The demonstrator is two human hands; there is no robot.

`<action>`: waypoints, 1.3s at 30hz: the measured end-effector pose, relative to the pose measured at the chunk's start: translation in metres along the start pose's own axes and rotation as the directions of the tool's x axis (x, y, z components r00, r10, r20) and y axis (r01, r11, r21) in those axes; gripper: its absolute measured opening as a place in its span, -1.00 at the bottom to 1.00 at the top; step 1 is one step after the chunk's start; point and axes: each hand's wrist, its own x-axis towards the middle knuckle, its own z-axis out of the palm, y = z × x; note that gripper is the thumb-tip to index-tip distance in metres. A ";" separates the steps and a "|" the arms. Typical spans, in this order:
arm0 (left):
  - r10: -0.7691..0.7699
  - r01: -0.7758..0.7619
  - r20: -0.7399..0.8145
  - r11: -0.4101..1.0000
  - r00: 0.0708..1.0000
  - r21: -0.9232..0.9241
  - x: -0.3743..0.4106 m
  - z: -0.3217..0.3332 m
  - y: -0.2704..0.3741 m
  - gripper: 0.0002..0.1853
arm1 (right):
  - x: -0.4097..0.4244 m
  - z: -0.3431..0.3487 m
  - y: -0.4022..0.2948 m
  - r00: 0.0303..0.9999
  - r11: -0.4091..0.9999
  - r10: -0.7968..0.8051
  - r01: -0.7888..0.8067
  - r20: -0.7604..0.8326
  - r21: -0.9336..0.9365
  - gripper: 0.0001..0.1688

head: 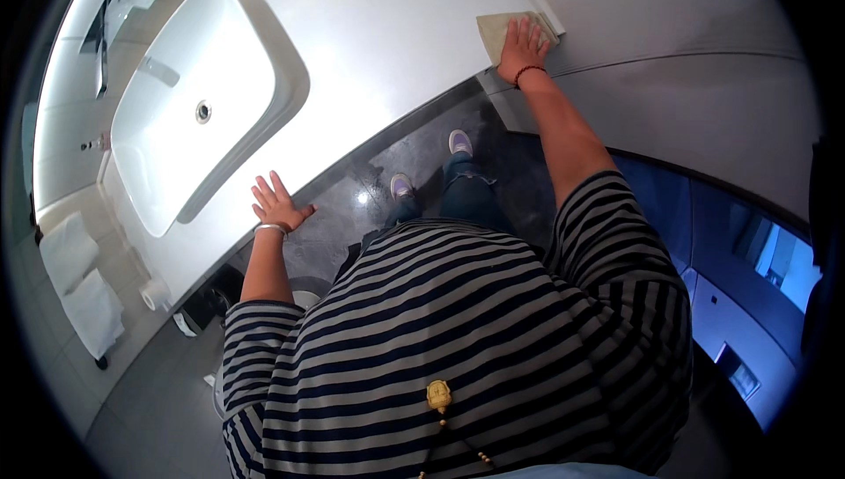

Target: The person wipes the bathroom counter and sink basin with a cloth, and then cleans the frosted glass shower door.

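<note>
My right hand [523, 50] lies flat on a folded beige cloth [494, 33], pressing it to the right end of the white countertop [389, 56]. The cloth reaches the corner by the wall, and part of it is hidden under my fingers. My left hand [276, 205] is at the counter's front edge, fingers spread and holding nothing. Whether its palm touches the counter cannot be told. Beyond that hand stands a white vessel basin [247, 63] with a round metal drain [203, 112] and no visible water.
A dark faucet or fixture [101, 69] shows behind the basin. White towels [92, 314] hang at left near a toilet paper roll [155, 295]. A grey wall [660, 10] bounds the counter's right end. The dark floor [370, 168] looks shiny around my shoes [460, 142].
</note>
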 end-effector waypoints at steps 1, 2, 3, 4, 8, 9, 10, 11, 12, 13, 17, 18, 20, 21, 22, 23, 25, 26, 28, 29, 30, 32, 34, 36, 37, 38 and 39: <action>-0.001 0.001 0.006 1.000 1.000 -0.005 -0.001 -0.002 0.002 0.43 | -0.007 -0.001 -0.008 1.000 0.999 -0.002 0.002 0.007 -0.049 -0.01; -0.001 0.001 0.011 1.000 1.000 -0.009 -0.003 -0.004 0.003 0.43 | -0.016 0.000 -0.018 0.999 0.998 -0.037 0.038 0.010 -0.052 -0.02; -0.003 0.003 0.015 1.000 1.000 -0.013 -0.005 -0.005 0.003 0.42 | -0.026 0.002 -0.031 0.997 0.996 -0.074 0.075 0.014 -0.054 -0.03; -0.003 0.004 0.023 1.000 1.000 -0.014 -0.005 -0.004 0.003 0.42 | -0.035 0.004 -0.045 0.994 0.992 -0.111 0.112 0.016 -0.058 -0.04; -0.011 0.013 0.068 1.000 0.998 -0.021 -0.006 -0.007 0.004 0.42 | -0.075 0.021 -0.106 0.959 0.952 -0.281 0.284 0.042 -0.110 -0.07; -0.011 0.013 0.082 1.000 0.997 -0.024 -0.006 -0.010 0.005 0.41 | -0.086 0.025 -0.123 0.944 0.938 -0.329 0.331 0.035 -0.104 -0.10; -0.007 0.009 0.097 1.000 0.995 -0.025 -0.008 -0.014 0.006 0.41 | -0.099 0.028 -0.141 0.928 0.921 -0.371 0.372 0.031 -0.116 -0.14; -0.004 0.007 0.111 1.000 0.994 -0.026 -0.009 -0.016 0.006 0.41 | -0.111 0.033 -0.159 0.910 0.902 -0.413 0.413 0.026 -0.128 -0.17; -0.001 0.004 0.118 1.000 0.993 -0.020 -0.010 -0.018 0.007 0.40 | -0.123 0.040 -0.176 0.881 0.875 -0.474 0.472 0.009 -0.107 -0.20; -0.006 0.008 0.116 1.000 0.993 -0.020 -0.010 -0.018 0.005 0.40 | -0.134 0.048 -0.191 0.847 0.845 -0.531 0.528 -0.011 -0.087 -0.24; 0.006 -0.003 0.078 0.999 0.997 -0.034 -0.004 -0.011 0.001 0.42 | -0.179 0.058 -0.231 0.661 0.660 -0.750 0.746 -0.017 -0.086 -0.28; 0.010 -0.007 0.065 0.999 0.998 -0.044 -0.004 -0.008 -0.001 0.43 | -0.186 0.056 -0.233 0.605 0.603 -0.796 0.789 -0.020 -0.116 -0.28; 0.027 -0.025 0.040 0.997 0.999 -0.067 -0.004 -0.006 -0.005 0.44 | -0.173 0.066 -0.223 0.525 0.528 -0.848 0.848 -0.072 -0.032 -0.26; 0.035 -0.033 0.030 0.996 0.999 -0.086 -0.004 -0.003 -0.006 0.45 | -0.164 0.069 -0.213 0.480 0.482 -0.872 0.876 -0.095 0.004 -0.25; 0.047 -0.044 0.028 0.996 0.999 -0.083 -0.002 -0.002 -0.007 0.45 | -0.161 0.060 -0.205 0.511 0.506 -0.856 0.859 -0.081 0.077 -0.22; 0.057 -0.055 0.025 0.995 0.998 -0.080 0.000 -0.002 -0.007 0.45 | -0.155 0.050 -0.195 0.545 0.539 -0.837 0.837 -0.056 0.088 -0.21; 0.070 -0.067 0.037 0.995 0.997 -0.068 0.000 -0.002 -0.008 0.45 | -0.139 0.043 -0.166 0.640 0.631 -0.763 0.768 -0.089 0.109 -0.14; 0.068 -0.065 0.049 0.996 0.996 -0.064 -0.003 -0.004 -0.007 0.45 | -0.131 0.037 -0.151 0.697 0.691 -0.710 0.717 -0.101 0.091 -0.10; 0.081 -0.077 0.066 0.995 0.995 -0.057 -0.006 -0.007 -0.005 0.44 | -0.115 0.028 -0.126 0.844 0.844 -0.533 0.535 -0.060 0.029 0.06; 0.086 -0.082 0.054 0.994 0.995 -0.066 -0.006 -0.006 -0.007 0.44 | -0.111 0.022 -0.116 0.869 0.869 -0.493 0.495 -0.050 0.027 0.09; 0.099 -0.097 0.037 0.993 0.994 -0.066 -0.004 -0.007 -0.006 0.44 | -0.108 0.016 -0.106 0.896 0.896 -0.442 0.443 -0.046 0.029 0.13; 0.124 -0.124 -0.004 0.990 0.992 -0.073 -0.003 -0.002 -0.007 0.44 | -0.104 0.007 -0.101 0.926 0.927 -0.374 0.375 0.048 -0.019 0.30; 0.130 -0.131 -0.028 0.989 0.991 -0.069 0.000 0.003 -0.010 0.45 | -0.111 0.001 -0.122 0.944 0.943 -0.317 0.325 0.096 -0.078 0.35; 0.145 -0.149 -0.053 0.986 0.988 -0.079 -0.001 0.006 -0.011 0.45 | -0.111 0.011 -0.143 0.937 0.934 -0.339 0.346 0.089 -0.087 0.45; 0.144 -0.150 -0.066 0.984 0.987 -0.098 -0.002 0.009 -0.013 0.44 | -0.116 0.014 -0.161 0.912 0.908 -0.396 0.406 0.101 -0.106 0.45; 0.143 -0.149 -0.072 0.985 0.987 -0.084 -0.004 0.009 -0.012 0.45 | -0.126 0.017 -0.175 0.877 0.874 -0.473 0.479 0.087 -0.079 0.42; 0.133 -0.140 -0.082 0.987 0.988 -0.075 -0.006 0.008 -0.012 0.45 | -0.138 0.012 -0.193 0.834 0.836 -0.532 0.545 0.147 -0.067 0.39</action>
